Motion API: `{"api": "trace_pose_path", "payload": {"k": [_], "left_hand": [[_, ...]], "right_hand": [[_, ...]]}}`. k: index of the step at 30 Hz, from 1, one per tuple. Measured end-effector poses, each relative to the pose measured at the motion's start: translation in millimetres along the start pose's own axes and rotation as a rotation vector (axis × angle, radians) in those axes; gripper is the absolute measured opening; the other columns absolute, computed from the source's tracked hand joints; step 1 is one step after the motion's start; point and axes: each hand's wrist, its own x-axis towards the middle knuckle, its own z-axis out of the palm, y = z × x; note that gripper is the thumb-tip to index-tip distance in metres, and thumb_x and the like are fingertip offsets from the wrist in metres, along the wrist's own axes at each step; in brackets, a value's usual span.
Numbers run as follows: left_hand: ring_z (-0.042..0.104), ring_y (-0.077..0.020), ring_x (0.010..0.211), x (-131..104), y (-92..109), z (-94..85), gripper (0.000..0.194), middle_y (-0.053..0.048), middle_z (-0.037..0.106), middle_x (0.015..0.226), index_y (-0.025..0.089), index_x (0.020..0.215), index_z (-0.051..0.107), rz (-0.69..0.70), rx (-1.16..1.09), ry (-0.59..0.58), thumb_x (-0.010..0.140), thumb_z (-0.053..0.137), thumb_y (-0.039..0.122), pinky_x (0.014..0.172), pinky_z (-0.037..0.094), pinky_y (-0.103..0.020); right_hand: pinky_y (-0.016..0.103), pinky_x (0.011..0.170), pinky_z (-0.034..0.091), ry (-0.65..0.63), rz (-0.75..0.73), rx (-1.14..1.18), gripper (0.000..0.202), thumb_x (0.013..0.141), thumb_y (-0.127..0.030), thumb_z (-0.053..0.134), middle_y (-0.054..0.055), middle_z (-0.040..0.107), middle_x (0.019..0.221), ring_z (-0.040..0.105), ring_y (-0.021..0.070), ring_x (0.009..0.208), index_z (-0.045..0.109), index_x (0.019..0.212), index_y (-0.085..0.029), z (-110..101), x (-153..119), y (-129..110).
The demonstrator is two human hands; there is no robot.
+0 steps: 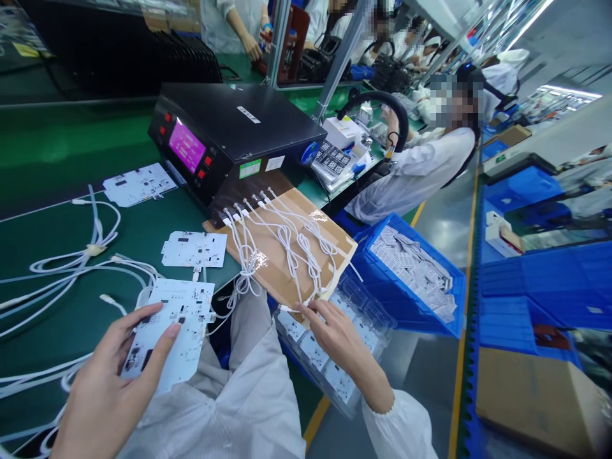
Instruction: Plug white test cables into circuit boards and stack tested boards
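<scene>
My left hand point(112, 376) grips a white circuit board point(184, 347) along its left edge, thumb resting on its face. A white cable plug sits at that board's right edge. Just beyond lies a second white circuit board point(194, 248) with a plug at its near side. Over the front corner of a brown cardboard sheet point(272, 268), the fingers of my right hand point(335, 328) are closed on a white cable point(289, 309), its plug end pointing left. Several bundled white cables point(287, 248) run across the cardboard from a black box-shaped device point(234, 121) with a lit pink screen.
A third circuit board point(138, 185) lies left of the device. Loose white cables point(86, 255) cover the left bench. Below my right hand is a clear tray point(351, 389) of boards. A blue crate point(406, 280) of white pieces stands right; a co-worker point(421, 166) sits beyond.
</scene>
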Motion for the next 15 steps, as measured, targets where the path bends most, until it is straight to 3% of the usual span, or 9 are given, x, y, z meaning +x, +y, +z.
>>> {"api": "trace_pose_path", "payload": {"k": [3, 6, 8, 12, 15], "left_hand": [[0.064, -0.0358, 0.132, -1.0, 0.5, -3.1, 0.070, -0.002, 0.068, 0.141, 0.034, 0.130, 0.067, -0.040, -0.022, -0.052, 0.069, 0.074, 0.069, 0.063, 0.067, -0.027], [0.064, -0.0352, 0.133, 0.1, -3.6, -4.4, 0.069, -0.002, 0.068, 0.140, 0.034, 0.131, 0.066, -0.001, -0.002, -0.082, 0.072, 0.073, 0.069, 0.076, 0.069, -0.033], [0.064, -0.0347, 0.133, 0.6, -5.5, -4.1, 0.069, -0.002, 0.067, 0.142, 0.035, 0.133, 0.065, 0.018, 0.003, -0.102, 0.074, 0.073, 0.070, 0.079, 0.069, -0.033], [0.065, -0.0360, 0.131, -3.7, 1.4, -2.3, 0.075, -0.004, 0.063, 0.147, 0.034, 0.135, 0.063, -0.030, -0.067, -0.143, 0.071, 0.076, 0.070, 0.070, 0.068, -0.031], [0.063, -0.0331, 0.134, -8.7, 11.3, 0.5, 0.073, -0.007, 0.060, 0.150, 0.031, 0.136, 0.060, -0.056, -0.190, -0.170, 0.073, 0.078, 0.064, 0.085, 0.068, -0.034]], "right_hand": [[0.041, 0.086, 0.058, -0.046, -0.061, -0.031, 0.051, 0.100, 0.001, 0.038, 0.015, 0.070, 0.119, 0.067, 0.0253, 0.104, 0.050, 0.149, -0.013, -9.1, 7.9, 4.4], [0.046, 0.097, 0.057, -0.084, -0.082, -0.021, 0.052, 0.103, -0.005, 0.044, 0.014, 0.071, 0.128, 0.062, 0.0274, 0.119, 0.047, 0.154, -0.014, -10.4, 16.3, 8.3], [0.046, 0.097, 0.058, -0.092, -0.103, 0.000, 0.048, 0.104, -0.008, 0.049, 0.013, 0.072, 0.128, 0.062, 0.0273, 0.118, 0.050, 0.152, -0.014, -4.6, 19.9, 12.8], [0.043, 0.090, 0.060, -0.051, -0.157, -0.003, 0.044, 0.103, -0.008, 0.051, 0.014, 0.074, 0.121, 0.065, 0.0260, 0.109, 0.053, 0.147, -0.011, 9.4, 22.5, 23.3], [0.040, 0.085, 0.060, 0.042, -0.162, 0.037, 0.043, 0.103, -0.008, 0.052, 0.013, 0.075, 0.115, 0.066, 0.0247, 0.103, 0.053, 0.147, -0.010, 11.0, 29.1, 22.4]]}}
